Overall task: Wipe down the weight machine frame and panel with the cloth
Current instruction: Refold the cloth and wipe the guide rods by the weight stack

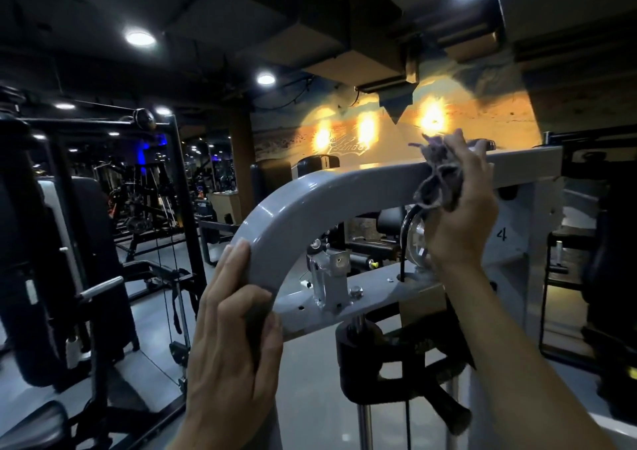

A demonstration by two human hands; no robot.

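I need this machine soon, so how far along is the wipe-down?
Nothing shows as finished; no part looks visibly cleaner. In hand: the right hand presses the bunched cloth against the top bar of the grey frame, while the left hand grips its curve. Left: probably the curve, the lower crossbar and the panel marked 4.

Round white ceiling lights point(139, 37) glowed at eleven o'clock over a dim gym; black cable racks point(103, 208) stood at nine, an orange-lit mural wall point(465, 118) at one.
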